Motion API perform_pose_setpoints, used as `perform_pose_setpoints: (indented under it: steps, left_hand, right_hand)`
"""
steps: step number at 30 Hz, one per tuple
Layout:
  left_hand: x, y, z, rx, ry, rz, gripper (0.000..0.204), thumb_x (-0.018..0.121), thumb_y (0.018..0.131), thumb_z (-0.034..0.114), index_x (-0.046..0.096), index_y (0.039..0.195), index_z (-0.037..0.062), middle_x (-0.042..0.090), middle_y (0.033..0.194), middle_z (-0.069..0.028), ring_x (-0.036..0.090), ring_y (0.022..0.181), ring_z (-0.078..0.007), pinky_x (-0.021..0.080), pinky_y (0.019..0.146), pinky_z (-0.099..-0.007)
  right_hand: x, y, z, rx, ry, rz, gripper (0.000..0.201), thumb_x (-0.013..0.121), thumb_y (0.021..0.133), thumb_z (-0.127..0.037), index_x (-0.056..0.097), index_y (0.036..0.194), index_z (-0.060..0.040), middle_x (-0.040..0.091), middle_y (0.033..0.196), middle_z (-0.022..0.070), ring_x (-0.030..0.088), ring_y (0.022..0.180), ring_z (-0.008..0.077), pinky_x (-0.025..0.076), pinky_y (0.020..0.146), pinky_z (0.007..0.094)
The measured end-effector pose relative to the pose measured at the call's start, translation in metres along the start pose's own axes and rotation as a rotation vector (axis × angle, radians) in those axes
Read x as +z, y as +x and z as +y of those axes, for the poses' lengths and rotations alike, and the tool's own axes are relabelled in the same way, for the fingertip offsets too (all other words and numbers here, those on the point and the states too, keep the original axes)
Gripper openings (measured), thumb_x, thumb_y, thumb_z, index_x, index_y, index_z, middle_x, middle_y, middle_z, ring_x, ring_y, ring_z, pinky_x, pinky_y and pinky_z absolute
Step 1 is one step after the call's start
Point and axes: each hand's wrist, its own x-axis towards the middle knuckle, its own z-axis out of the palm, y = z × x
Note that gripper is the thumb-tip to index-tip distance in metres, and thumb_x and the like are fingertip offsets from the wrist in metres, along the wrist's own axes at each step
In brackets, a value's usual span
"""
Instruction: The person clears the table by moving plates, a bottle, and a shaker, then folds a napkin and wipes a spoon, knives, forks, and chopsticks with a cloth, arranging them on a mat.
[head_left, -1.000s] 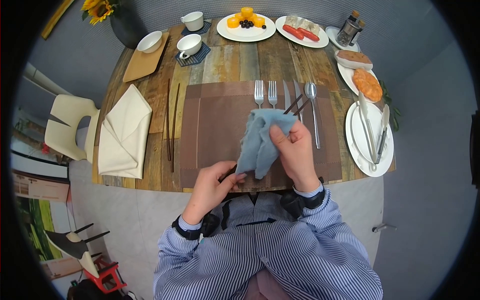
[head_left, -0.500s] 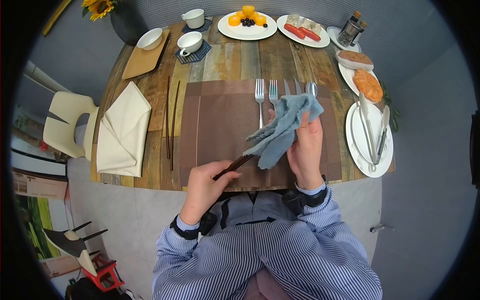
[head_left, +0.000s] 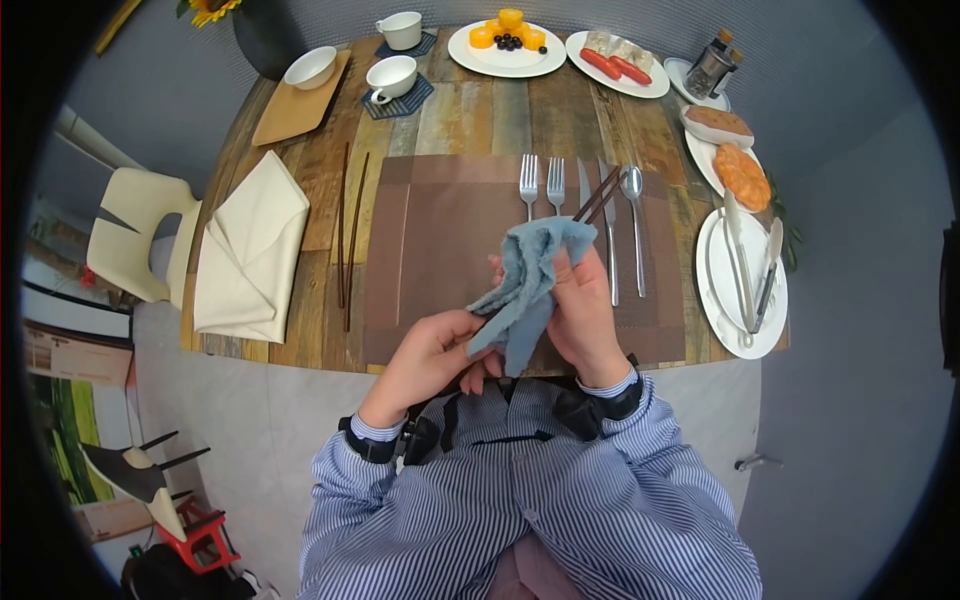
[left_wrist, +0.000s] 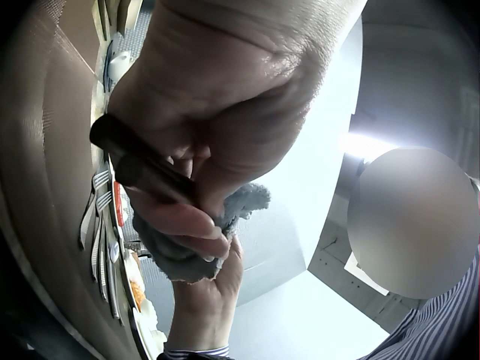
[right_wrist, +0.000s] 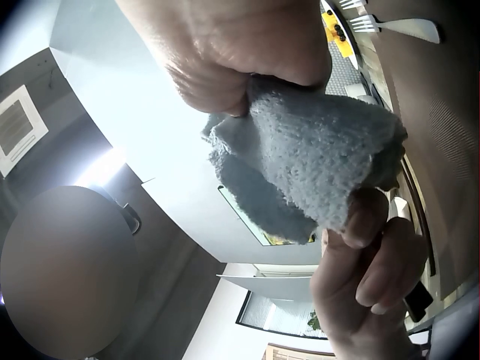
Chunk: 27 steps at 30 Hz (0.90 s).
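My left hand (head_left: 430, 350) grips a pair of dark chopsticks (left_wrist: 142, 165) near their thick ends, just over the placemat's front edge. In the head view their thin tips (head_left: 598, 195) stick out beyond a crumpled blue-grey cloth (head_left: 530, 270). With thumb and fingers, my right hand (head_left: 583, 315) pinches this cloth around the chopsticks, hiding their middle. One end of the cloth hangs down between the hands and reaches the left hand's fingers. In the right wrist view the fuzzy cloth (right_wrist: 307, 150) fills the space between both hands.
Two forks (head_left: 528, 190), two knives and a spoon (head_left: 632, 185) lie on the brown placemat (head_left: 425, 230). Left of it are another pair of chopsticks (head_left: 345, 240) and a folded cream napkin (head_left: 255, 250). Tongs (head_left: 742, 265) rest on a white plate at right. Cups and food plates stand behind.
The right hand slid the cloth out toward the chopstick tips, covering them, then came back toward the left hand. The tips show again, and the hands are closer together.
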Motion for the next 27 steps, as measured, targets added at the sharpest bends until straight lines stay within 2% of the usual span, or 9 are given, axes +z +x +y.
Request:
perform_pose_setpoints:
  steps: [7,9,11,12,13,15,21,23,27]
  left_hand:
    - [0.001,-0.009,0.001,0.077,0.132,0.092,0.023,0.048,0.097,0.018,0.058,0.106,-0.0013,0.061,0.078,-0.0037,0.057,0.063,-0.0087,0.046,0.056,-0.0206]
    - [0.000,-0.010,-0.001,0.065,0.228,0.063,0.025,0.046,0.098,0.021,0.058,0.103,-0.0001,0.059,0.077,-0.0030,0.055,0.063,-0.0089,0.044,0.056,-0.0211]
    - [0.001,-0.011,-0.003,0.207,0.456,0.100,0.028,0.045,0.099,0.025,0.058,0.091,0.0011,0.052,0.071,-0.0009,0.048,0.059,-0.0087,0.040,0.054,-0.0219]
    - [0.001,-0.011,-0.006,0.206,0.454,0.103,0.028,0.045,0.099,0.025,0.058,0.091,0.0011,0.052,0.071,-0.0009,0.048,0.059,-0.0087,0.040,0.054,-0.0219]
    - [0.001,-0.009,-0.010,0.244,0.421,0.120,0.029,0.045,0.099,0.026,0.056,0.087,0.0017,0.049,0.068,0.0000,0.045,0.058,-0.0086,0.038,0.054,-0.0223]
    - [0.000,-0.007,-0.012,0.281,0.388,0.135,0.031,0.045,0.099,0.027,0.055,0.083,0.0023,0.045,0.065,0.0009,0.042,0.057,-0.0085,0.037,0.054,-0.0226]
    - [0.000,-0.007,-0.011,0.132,0.105,-0.010,0.031,0.045,0.099,0.030,0.051,0.083,0.0040,0.039,0.063,0.0038,0.034,0.054,-0.0050,0.029,0.048,-0.0193]
    - [0.001,-0.005,-0.010,0.060,-0.108,-0.084,0.031,0.045,0.099,0.028,0.052,0.083,0.0037,0.037,0.061,0.0045,0.032,0.051,-0.0049,0.028,0.047,-0.0206]
    - [0.001,-0.004,-0.007,0.069,-0.245,-0.157,0.031,0.045,0.099,0.031,0.051,0.085,0.0039,0.035,0.060,0.0058,0.027,0.049,-0.0036,0.022,0.044,-0.0198]
  right_hand:
    - [-0.002,0.014,-0.031,-0.196,0.110,0.073,0.031,0.045,0.098,-0.024,0.046,0.121,-0.0026,0.059,0.109,0.0129,0.062,0.097,0.0232,0.047,0.098,0.0454]
    - [0.000,0.014,-0.036,-0.200,0.120,0.084,0.030,0.045,0.098,-0.023,0.046,0.121,-0.0028,0.059,0.108,0.0122,0.062,0.097,0.0230,0.047,0.099,0.0458]
    - [0.000,0.014,-0.034,-0.198,0.131,0.089,0.029,0.045,0.098,-0.022,0.046,0.120,-0.0030,0.059,0.108,0.0116,0.062,0.097,0.0228,0.047,0.099,0.0461]
    - [-0.003,0.014,-0.030,-0.216,0.118,0.097,0.032,0.046,0.098,-0.024,0.044,0.121,-0.0021,0.059,0.110,0.0130,0.063,0.097,0.0247,0.050,0.091,0.0423]
    - [-0.004,0.015,-0.028,-0.236,0.104,0.104,0.035,0.047,0.098,-0.027,0.043,0.122,-0.0011,0.059,0.111,0.0143,0.063,0.098,0.0265,0.054,0.084,0.0385]
    - [-0.002,0.014,-0.027,-0.241,0.124,0.113,0.035,0.047,0.098,-0.026,0.043,0.122,-0.0010,0.059,0.111,0.0147,0.063,0.098,0.0273,0.054,0.085,0.0392]
    - [-0.002,0.010,-0.020,-0.188,0.127,0.093,0.035,0.048,0.097,-0.026,0.043,0.121,-0.0007,0.059,0.110,0.0163,0.063,0.099,0.0288,0.054,0.086,0.0406]
    - [0.003,0.008,-0.019,-0.161,0.106,0.062,0.038,0.049,0.097,-0.028,0.043,0.121,-0.0004,0.060,0.108,0.0165,0.064,0.097,0.0267,0.055,0.084,0.0390]
    - [0.010,0.005,-0.010,-0.137,0.116,0.021,0.038,0.049,0.097,-0.029,0.044,0.120,-0.0001,0.062,0.105,0.0163,0.064,0.094,0.0238,0.055,0.081,0.0362]
